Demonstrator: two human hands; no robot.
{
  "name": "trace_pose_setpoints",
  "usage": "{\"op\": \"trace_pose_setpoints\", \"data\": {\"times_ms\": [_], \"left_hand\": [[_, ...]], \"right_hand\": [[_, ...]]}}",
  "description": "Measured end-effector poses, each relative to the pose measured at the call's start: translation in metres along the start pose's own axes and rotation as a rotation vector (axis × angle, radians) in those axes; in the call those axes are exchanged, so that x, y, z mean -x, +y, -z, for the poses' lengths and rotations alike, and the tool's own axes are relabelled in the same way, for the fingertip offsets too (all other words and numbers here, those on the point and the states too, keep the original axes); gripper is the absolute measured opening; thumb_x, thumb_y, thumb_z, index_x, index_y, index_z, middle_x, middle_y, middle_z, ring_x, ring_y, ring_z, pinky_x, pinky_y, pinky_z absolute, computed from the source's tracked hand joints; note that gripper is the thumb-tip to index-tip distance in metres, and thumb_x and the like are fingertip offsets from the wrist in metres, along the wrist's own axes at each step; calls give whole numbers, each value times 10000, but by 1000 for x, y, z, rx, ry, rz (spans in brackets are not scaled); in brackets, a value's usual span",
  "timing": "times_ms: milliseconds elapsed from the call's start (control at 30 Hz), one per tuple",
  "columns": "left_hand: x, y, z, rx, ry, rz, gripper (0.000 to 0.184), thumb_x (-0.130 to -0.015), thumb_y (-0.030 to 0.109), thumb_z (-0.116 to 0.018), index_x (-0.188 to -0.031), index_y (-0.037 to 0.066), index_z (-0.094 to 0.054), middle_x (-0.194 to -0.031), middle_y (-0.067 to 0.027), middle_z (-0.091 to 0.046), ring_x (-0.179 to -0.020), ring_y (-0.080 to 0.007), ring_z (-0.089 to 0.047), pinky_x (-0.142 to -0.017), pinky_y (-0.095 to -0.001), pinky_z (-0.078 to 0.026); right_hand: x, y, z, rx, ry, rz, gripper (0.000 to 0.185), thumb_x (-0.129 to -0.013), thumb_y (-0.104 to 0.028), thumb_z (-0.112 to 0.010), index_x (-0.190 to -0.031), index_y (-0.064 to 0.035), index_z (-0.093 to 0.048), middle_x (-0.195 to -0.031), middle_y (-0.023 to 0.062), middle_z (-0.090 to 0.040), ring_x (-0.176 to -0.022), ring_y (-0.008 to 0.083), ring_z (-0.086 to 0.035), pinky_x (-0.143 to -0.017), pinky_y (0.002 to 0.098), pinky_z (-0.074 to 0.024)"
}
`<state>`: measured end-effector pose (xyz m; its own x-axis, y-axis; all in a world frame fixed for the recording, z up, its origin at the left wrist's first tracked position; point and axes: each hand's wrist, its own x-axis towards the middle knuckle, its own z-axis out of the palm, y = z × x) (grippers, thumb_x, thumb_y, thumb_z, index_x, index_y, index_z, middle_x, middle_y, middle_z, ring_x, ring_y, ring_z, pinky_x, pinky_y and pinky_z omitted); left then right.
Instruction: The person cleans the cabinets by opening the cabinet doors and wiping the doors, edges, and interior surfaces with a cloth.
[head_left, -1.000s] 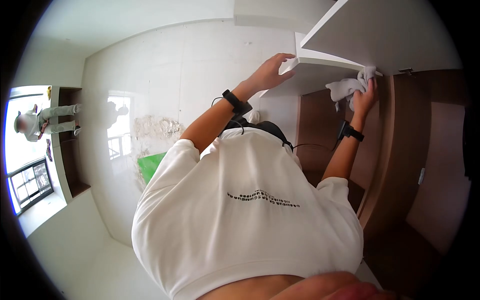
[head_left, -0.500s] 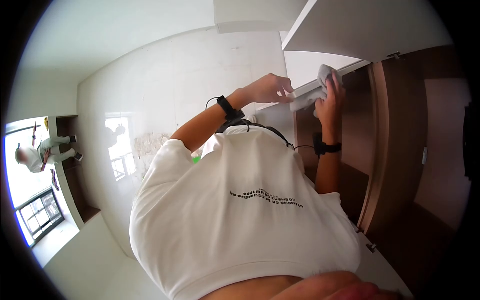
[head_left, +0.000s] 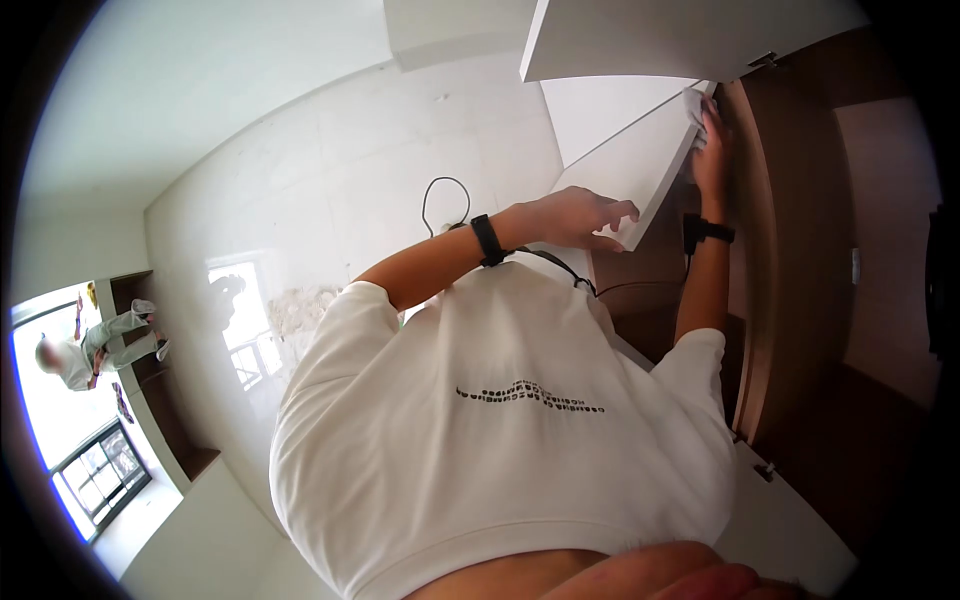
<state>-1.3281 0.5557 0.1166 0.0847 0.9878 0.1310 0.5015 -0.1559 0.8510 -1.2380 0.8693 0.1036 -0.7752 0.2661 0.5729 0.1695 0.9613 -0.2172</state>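
Note:
My right hand (head_left: 711, 160) is closed around a crumpled light grey cloth (head_left: 695, 108), held against the long edge of a white cabinet door (head_left: 650, 165) near its far end. My left hand (head_left: 580, 218) is by the near corner of that same door, fingers bent and apart. Its fingertips lie at or very close to the door's edge; firm contact cannot be made out. A black band with a small device sits on each wrist, and a dark cable runs by my waist.
Another white door panel (head_left: 640, 40) juts out above. Brown cabinet side panels (head_left: 800, 200) and compartments stand at right. A glossy pale surface (head_left: 330, 170) lies at left. Farther left, a person in light clothes (head_left: 100, 350) is by a bright window and a brown shelf unit (head_left: 165, 400).
My right hand has moved up and right along the door edge with the cloth. The white door is at a steeper angle now. My left hand has shifted slightly right and down.

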Motion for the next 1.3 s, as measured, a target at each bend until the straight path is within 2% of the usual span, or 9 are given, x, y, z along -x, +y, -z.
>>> {"op": "trace_pose_setpoints", "data": {"times_ms": [267, 467, 667, 700, 833, 1100, 1133, 1267, 1300], "left_hand": [[6, 0, -3, -32, -11, -10, 776, -944, 338, -644, -1547, 129, -201, -1115, -114, -679, -880, -352, -676, -798, -441, -534], [3, 3, 13, 58, -56, 208, 1163, -844, 428, -761, -1564, 37, 64, -1257, -167, -603, -1012, -349, -641, -914, -422, -513], [-20, -7, 7, -200, 252, -28, 1345, -631, 439, -908, -1581, 76, -28, -1564, -204, -243, -1373, -379, -334, -1111, -473, -395], [-27, -7, 10, -209, 255, -117, 1333, -577, 433, -927, -1577, 74, -122, -1594, -185, -178, -1441, -395, -220, -1147, -507, -351], [-54, 8, 33, -368, 49, -317, 1355, -498, 429, -949, -1569, 84, -193, -1615, -188, -143, -1495, -394, -135, -1202, -502, -248], [-85, -9, 34, -215, -203, -207, 1467, -546, 531, -921, -1570, 16, -6, -1605, -310, 16, -1508, -431, -16, -1217, -479, -164], [-86, -5, 34, -185, -345, -61, 1457, -562, 530, -916, -1561, -9, -2, -1597, -326, 27, -1503, -445, -18, -1219, -475, -159], [-101, 8, 40, -165, -442, -32, 1493, -552, 495, -932, -1534, -52, 50, -1572, -371, 50, -1452, -532, -127, -1196, -491, -239], [-103, 7, 42, -194, -464, -13, 1486, -570, 541, -908, -1541, -40, 55, -1586, -340, 76, -1479, -477, -89, -1208, -471, -215]], "right_hand": [[-12, 10, 0, -40, -40, 48, 583, -765, 83, -660, -1318, -51, -531, -1496, 48, -475, -1284, 337, -498, -1001, 424, -394], [6, -50, 33, 53, -228, 23, 516, -715, 94, -633, -1213, -38, -599, -1422, 24, -541, -1142, 353, -550, -920, 427, -464], [26, -116, 67, 200, -439, 43, 447, -720, 95, -628, -1146, -43, -644, -1326, 18, -599, -1068, 370, -559, -879, 441, -505], [28, -116, 66, 218, -430, 38, 441, -720, 97, -628, -1137, -44, -651, -1312, 19, -608, -1072, 370, -557, -885, 442, -505], [24, -90, 60, -40, -445, 30, 419, -716, 113, -614, -1102, -40, -670, -1278, 22, -626, -1108, 357, -535, -940, 429, -487], [4, -39, 60, -518, -463, -88, 485, -628, 193, -472, -1009, -34, -669, -1236, 43, -650, -1154, 302, -531, -1036, 388, -397], [5, -33, 56, -551, -463, -124, 498, -615, 205, -455, -998, -37, -661, -1227, 47, -653, -1162, 294, -534, -1052, 390, -371], [3, -11, 48, -533, -432, -9, 458, -628, 187, -482, -953, -68, -677, -1185, 17, -673, -1078, 267, -526, -973, 360, -395], [3, -7, 44, -535, -412, 5, 460, -627, 186, -484, -955, -71, -678, -1188, 15, -672, -1075, 268, -526, -967, 359, -397]]}}
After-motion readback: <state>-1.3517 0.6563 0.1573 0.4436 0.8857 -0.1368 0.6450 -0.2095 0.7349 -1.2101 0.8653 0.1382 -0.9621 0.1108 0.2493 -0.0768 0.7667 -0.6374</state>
